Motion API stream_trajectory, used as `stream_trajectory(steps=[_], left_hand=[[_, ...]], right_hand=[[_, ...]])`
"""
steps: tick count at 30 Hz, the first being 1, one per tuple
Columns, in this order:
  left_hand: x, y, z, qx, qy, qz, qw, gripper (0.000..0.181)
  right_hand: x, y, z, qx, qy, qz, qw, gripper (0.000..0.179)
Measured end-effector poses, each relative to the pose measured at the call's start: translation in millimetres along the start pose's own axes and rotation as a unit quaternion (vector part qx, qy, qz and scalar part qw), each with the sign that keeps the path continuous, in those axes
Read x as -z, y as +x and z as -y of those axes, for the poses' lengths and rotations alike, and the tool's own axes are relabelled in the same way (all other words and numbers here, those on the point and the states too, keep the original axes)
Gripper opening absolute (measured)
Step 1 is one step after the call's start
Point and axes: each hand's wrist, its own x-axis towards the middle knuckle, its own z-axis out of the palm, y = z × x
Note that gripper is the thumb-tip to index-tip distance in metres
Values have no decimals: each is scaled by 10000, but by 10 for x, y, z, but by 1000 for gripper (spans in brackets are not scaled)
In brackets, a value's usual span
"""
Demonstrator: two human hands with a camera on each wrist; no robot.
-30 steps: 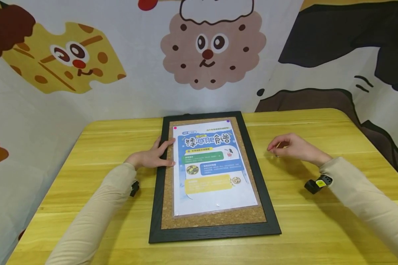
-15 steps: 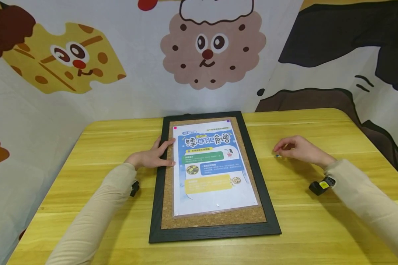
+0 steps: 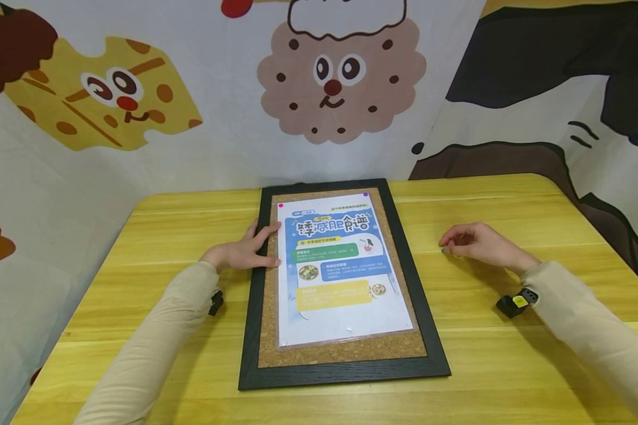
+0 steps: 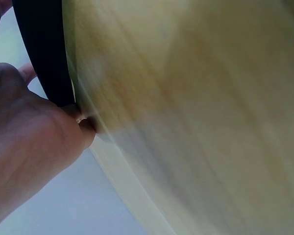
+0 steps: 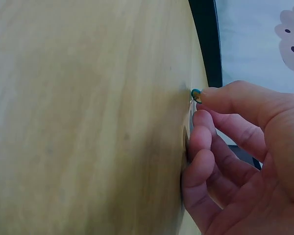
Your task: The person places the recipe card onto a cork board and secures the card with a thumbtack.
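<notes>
A cork board [image 3: 340,352] in a black frame [image 3: 345,373] lies on the wooden table. On it lies a printed poster [image 3: 345,330], with a pink thumbtack [image 3: 280,205] at its top left and a purple thumbtack [image 3: 365,194] at its top right. My left hand [image 3: 239,254] rests across the frame's left side, index finger and thumb reaching the poster's edge; the left wrist view shows it beside the black frame [image 4: 44,49]. Right of the board, my right hand [image 3: 478,242] pinches a small teal-edged thumbtack [image 5: 196,95] between thumb and forefinger, low over the tabletop. Its other fingers are curled.
Yellowish wooden tabletop [image 3: 510,366] surrounds the board. Behind it hangs a white cloth [image 3: 218,159] printed with cartoon food. A black camera [image 3: 513,304] is strapped to the right wrist.
My right hand has shifted slightly right and toward me, and the teal-edged thumbtack now shows at its fingertips. The left hand and the board have stayed put.
</notes>
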Motion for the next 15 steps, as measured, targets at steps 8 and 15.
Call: stream_trajectory(steps=[8, 15], left_hand=[[2, -5, 7, 37, -25, 17, 10000, 92], [0, 2, 0, 66, -34, 14, 10000, 92]], right_hand=[[-25, 3, 21, 128, 60, 104, 9998, 16], [-42, 5, 55, 263, 88, 100, 9996, 12]])
